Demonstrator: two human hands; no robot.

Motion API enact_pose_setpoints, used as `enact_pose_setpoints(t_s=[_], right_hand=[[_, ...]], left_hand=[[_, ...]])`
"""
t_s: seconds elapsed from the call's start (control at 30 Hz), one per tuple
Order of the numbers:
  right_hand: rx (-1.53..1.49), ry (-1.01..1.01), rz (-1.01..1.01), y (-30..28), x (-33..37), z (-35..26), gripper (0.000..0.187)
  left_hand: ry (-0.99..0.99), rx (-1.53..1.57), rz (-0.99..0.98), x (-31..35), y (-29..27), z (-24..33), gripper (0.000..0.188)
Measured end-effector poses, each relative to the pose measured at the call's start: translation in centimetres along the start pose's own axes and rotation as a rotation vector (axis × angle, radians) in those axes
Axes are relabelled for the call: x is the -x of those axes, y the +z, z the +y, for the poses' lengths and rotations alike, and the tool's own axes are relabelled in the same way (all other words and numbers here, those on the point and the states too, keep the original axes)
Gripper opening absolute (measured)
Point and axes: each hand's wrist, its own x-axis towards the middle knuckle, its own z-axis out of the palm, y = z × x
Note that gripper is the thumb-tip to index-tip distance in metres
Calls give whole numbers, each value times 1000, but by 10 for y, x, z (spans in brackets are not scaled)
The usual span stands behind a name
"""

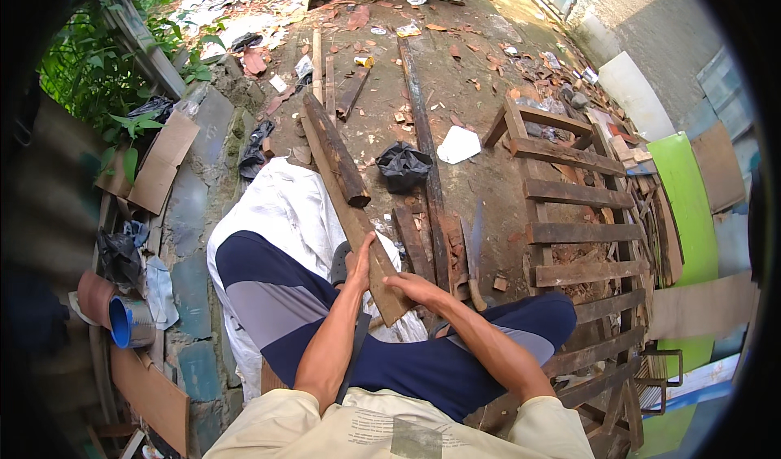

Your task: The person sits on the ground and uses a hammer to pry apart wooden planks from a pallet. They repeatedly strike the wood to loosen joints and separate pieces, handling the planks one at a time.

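Plank (358,219) lies across the seated person's lap, left hand (359,265) clasped round its left edge, right hand (413,287) spread flat on its near end.

Plank (358,223) across lap under both hands, machete (472,256) to its right, pallet (578,207) further right

a flattened brown cardboard box (163,162) lies at the left, near green leaves (89,77).
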Motion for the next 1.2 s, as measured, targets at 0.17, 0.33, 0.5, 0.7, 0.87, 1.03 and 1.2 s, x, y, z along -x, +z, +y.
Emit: enact_pose_setpoints(t_s=[0.17, 0.33, 0.5, 0.7, 0.87, 1.03, 1.2], right_hand=[[461, 42, 546, 39, -12, -2, 116], [459, -52, 548, 46, -14, 34, 98], [334, -115, 573, 55, -12, 56, 84], [151, -188, 659, 47, -2, 60, 81], [69, -302, 797, 45, -9, 58, 78], [-107, -262, 821, 46, -34, 66, 68], [-259, -142, 857, 51, -58, 86, 67]], left_hand=[[153, -243, 119, -6, -7, -17, 62], [143, -338, 112, -2, -26, -33, 70], [198, -450, 159, 0, -39, -47, 70], [339, -706, 150, 23, 1, -20, 72], [406, -846, 43, 22, 29, 0, 80], [373, -1176, -56, 3, 49, 13, 86], [351, -1434, -130, -12, 60, 0, 94]])
